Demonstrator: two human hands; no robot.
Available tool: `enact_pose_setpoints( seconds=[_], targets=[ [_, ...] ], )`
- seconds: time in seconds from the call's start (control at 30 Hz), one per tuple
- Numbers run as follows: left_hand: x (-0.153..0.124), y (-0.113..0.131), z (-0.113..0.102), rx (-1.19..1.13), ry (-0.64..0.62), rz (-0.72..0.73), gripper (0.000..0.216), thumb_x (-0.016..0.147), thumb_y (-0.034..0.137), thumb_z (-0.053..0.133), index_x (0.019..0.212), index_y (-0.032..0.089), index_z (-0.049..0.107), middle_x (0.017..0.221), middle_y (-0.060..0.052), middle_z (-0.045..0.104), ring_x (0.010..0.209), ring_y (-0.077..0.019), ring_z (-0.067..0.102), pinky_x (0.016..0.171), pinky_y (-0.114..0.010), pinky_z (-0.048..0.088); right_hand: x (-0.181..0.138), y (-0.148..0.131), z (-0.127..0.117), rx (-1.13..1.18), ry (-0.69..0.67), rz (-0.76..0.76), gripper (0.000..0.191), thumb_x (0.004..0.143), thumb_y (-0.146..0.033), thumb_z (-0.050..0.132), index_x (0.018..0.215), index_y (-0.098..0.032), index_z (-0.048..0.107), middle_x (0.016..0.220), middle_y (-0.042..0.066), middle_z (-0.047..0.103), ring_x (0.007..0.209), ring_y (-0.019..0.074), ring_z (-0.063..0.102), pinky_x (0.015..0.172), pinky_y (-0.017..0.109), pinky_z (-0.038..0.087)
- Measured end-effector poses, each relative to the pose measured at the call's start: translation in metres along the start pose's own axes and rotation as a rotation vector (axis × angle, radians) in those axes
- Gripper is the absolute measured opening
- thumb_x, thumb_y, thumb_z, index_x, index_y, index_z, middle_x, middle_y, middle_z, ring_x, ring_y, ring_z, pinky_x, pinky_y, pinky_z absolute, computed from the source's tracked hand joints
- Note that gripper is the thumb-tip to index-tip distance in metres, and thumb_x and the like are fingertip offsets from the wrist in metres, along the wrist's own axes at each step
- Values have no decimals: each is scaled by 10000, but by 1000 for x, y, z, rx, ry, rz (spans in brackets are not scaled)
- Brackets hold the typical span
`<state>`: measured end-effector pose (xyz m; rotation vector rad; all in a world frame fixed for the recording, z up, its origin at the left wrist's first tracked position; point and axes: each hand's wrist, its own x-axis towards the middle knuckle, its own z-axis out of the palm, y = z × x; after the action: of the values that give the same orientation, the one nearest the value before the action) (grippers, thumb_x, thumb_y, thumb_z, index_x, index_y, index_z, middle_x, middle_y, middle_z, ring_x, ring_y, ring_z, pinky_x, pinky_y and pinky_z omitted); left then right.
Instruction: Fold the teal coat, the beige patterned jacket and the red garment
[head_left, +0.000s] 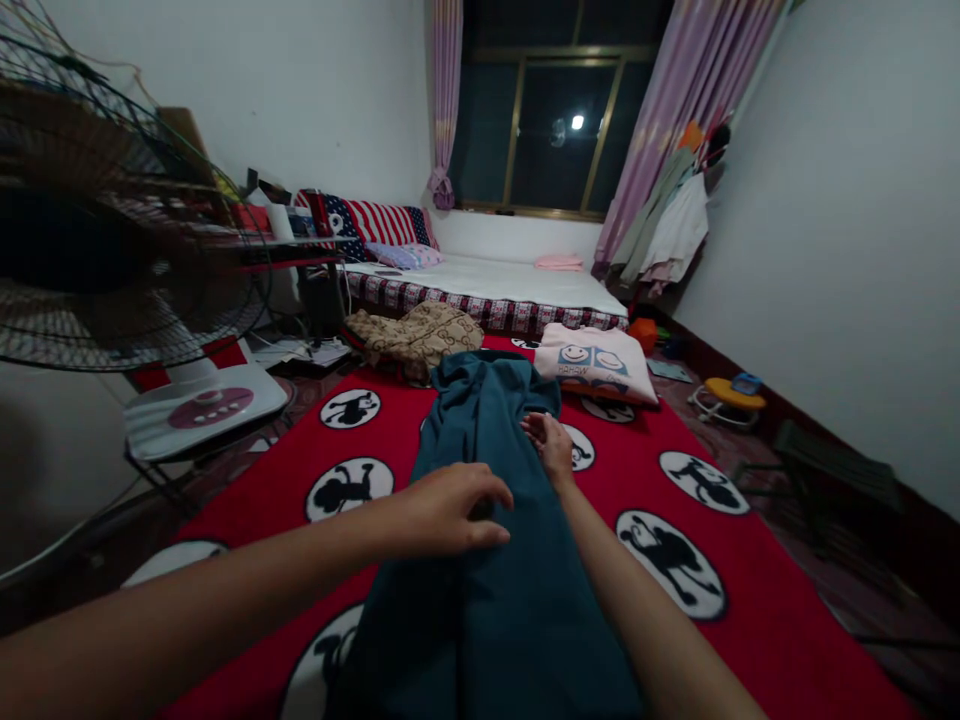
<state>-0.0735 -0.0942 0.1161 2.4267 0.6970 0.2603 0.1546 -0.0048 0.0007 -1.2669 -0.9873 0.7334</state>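
Note:
A long dark teal garment [487, 520] lies stretched out on a red blanket [735, 620] with black and white cartoon circles. My left hand [450, 510] rests on the middle of the garment, fingers curled down onto the cloth. Farther along, my right hand [551, 440] lies on the garment near its right edge, fingers extended and open, pressing the fabric flat.
A folded pink shirt with smiley faces [596, 362] and a crumpled brown patterned cloth [416, 338] lie beyond the garment. A standing fan [112, 230] and its base [202, 405] stand at left. A low bed [487, 285], hanging clothes [671, 225] and a small yellow stool [731, 398] are behind.

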Motion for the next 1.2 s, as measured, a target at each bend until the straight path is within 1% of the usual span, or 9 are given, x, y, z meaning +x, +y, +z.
enact_pose_setpoints(
  seconds=[0.13, 0.3, 0.37, 0.5, 0.67, 0.8, 0.93, 1.07, 1.2],
  targets=[
    [-15, -9, 32, 15, 25, 86, 466, 754, 445, 720, 1180, 272, 643, 1261, -70, 564, 1153, -237, 535, 970, -317, 418, -13, -12, -11, -105, -82, -29, 329, 670, -452, 646, 858, -182, 643, 900, 90, 717, 884, 237, 673, 825, 353, 512],
    [-20, -19, 39, 34, 8, -47, 203, 827, 408, 640, 854, 217, 703, 921, -30, 650, 843, -172, 609, 729, -246, 450, -50, -46, -34, -592, -204, -139, 410, 772, -451, 601, 1064, -164, 628, 884, 71, 688, 803, 218, 640, 750, 339, 487],
    [-16, -29, 37, 35, 95, -132, 240, 854, 420, 592, 813, 199, 677, 840, -27, 646, 755, -159, 601, 659, -241, 433, -70, -64, -44, -838, -306, -121, 487, 800, -479, 596, 1177, -172, 587, 890, 65, 674, 774, 223, 628, 701, 336, 470],
    [-8, -53, 36, 9, 374, -273, 224, 854, 323, 568, 1023, 182, 610, 939, -53, 662, 771, -167, 622, 700, -268, 455, -115, -97, -62, -1067, -454, -129, 409, 839, -448, 587, 1176, -215, 582, 1083, 84, 626, 893, 233, 619, 736, 333, 451],
    [-6, -66, 37, -262, 248, -445, 254, 860, 185, 418, 1029, 148, 604, 781, -21, 662, 553, -128, 626, 520, -222, 455, -156, -112, -74, -1095, -614, -182, 325, 824, -340, 620, 1136, -261, 574, 1138, 53, 585, 968, 211, 598, 775, 301, 431],
    [2, -60, 41, -273, 214, -398, 316, 801, 282, 566, 1085, 154, 623, 791, -21, 671, 581, -151, 634, 516, -229, 446, -166, -95, -71, -1144, -668, -83, 198, 785, -220, 611, 983, -226, 606, 955, 27, 642, 831, 192, 615, 696, 278, 392],
    [15, -54, 51, -101, 342, -305, 648, 698, 416, 719, 1291, 224, 542, 914, -38, 676, 732, -194, 637, 636, -270, 455, -162, -77, -63, -1091, -646, -120, 100, 752, -115, 517, 778, -188, 579, 754, 11, 623, 679, 149, 571, 604, 253, 323],
    [27, -55, 53, -151, 320, -269, 331, 704, 284, 693, 1022, 194, 684, 784, -23, 645, 692, -171, 617, 619, -254, 446, -156, -92, -56, -733, -538, -29, 59, 736, -174, 513, 679, -186, 519, 605, -27, 512, 570, 111, 476, 537, 230, 287],
    [28, -59, 31, -537, 364, -334, 230, 700, 272, 660, 897, 155, 642, 690, 10, 612, 526, -110, 556, 485, -207, 409, -155, -123, -57, -256, -386, 87, 163, 747, -313, 551, 665, -197, 473, 549, -56, 434, 518, 90, 399, 501, 215, 290]
  ],
)
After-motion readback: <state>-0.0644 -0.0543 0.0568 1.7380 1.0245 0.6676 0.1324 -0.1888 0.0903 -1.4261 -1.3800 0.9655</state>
